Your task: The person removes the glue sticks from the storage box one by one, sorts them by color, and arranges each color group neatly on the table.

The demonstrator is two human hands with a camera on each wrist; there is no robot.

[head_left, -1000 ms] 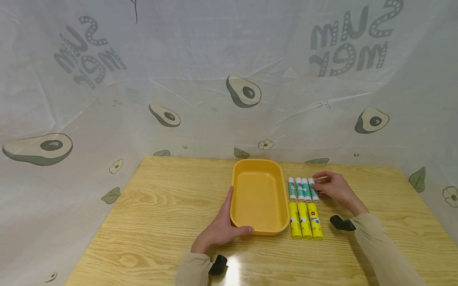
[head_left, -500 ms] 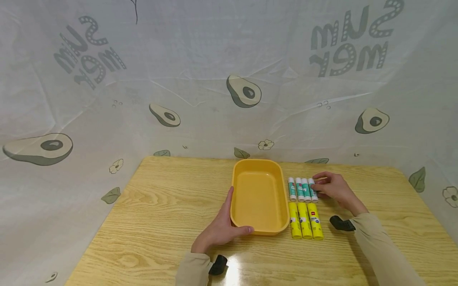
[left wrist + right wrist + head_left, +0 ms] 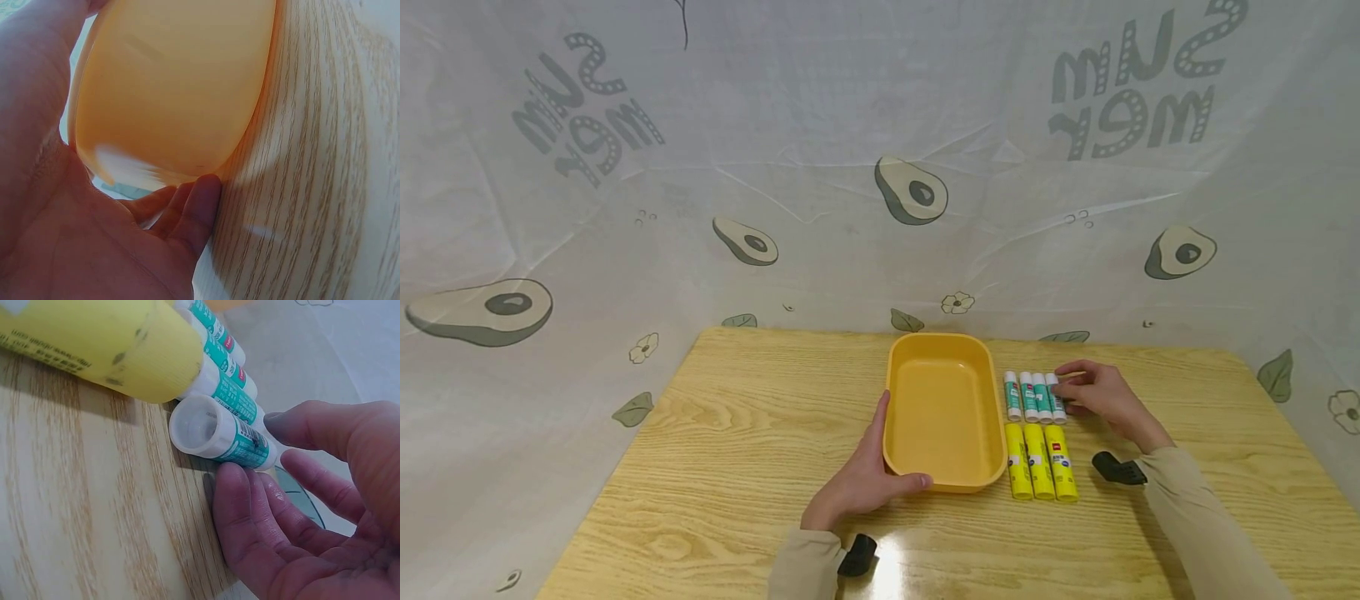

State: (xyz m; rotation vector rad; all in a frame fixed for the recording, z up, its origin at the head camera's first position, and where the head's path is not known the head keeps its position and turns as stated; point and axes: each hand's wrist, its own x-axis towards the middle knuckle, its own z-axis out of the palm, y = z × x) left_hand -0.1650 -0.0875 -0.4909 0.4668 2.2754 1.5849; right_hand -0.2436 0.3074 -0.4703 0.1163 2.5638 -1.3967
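Observation:
My left hand (image 3: 861, 479) holds the near left corner of a yellow-orange plastic tray (image 3: 943, 487). Its thumb lies at the near rim and its fingers are against the left wall, as the left wrist view also shows. To the tray's right, several small white-and-teal glue sticks lie side by side. My right hand (image 3: 1101, 396) has the rightmost glue stick (image 3: 247, 444) between thumb and fingers, while it lies on the table. Nearer to me lies a row of three larger yellow glue sticks (image 3: 1039, 462).
Everything rests on a wood-grain table (image 3: 722, 467). A pale curtain (image 3: 820, 167) with avocado prints hangs behind and beside it. A black strap piece sticks out at each wrist.
The rightmost small glue stick has shifted very slightly left towards its neighbour, with my right fingers at it. My left hand and the tray stay in place.

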